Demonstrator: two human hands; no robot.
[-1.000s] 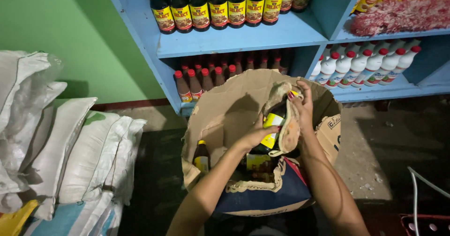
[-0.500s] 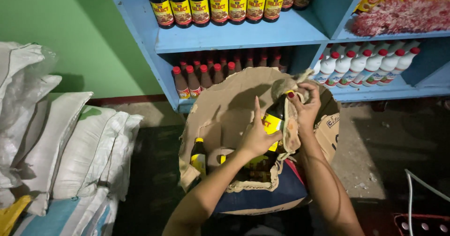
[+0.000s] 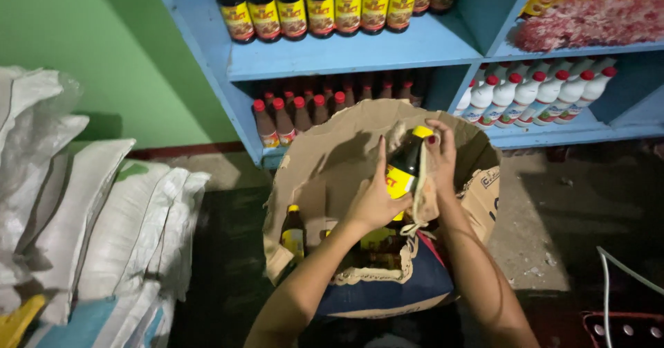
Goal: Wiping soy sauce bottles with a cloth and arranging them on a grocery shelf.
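A dark sauce bottle with a yellow cap and yellow label is held upright above an open cardboard box. My left hand grips its body from the left. My right hand is at its neck and cap and presses a beige cloth against its right side. Inside the box stands another yellow-capped bottle at the left, with more bottles dimly visible below the hands. The box rests on a dark blue bag or cushion close to me.
Blue shelves behind the box hold dark bottles with yellow labels on top, red-capped brown bottles below, white red-capped bottles at right. White sacks are stacked at left against a green wall. A white cable lies at right.
The bottle has risen higher out of the box in both hands. My right hand has shifted up to the cap, with the cloth still against the bottle.
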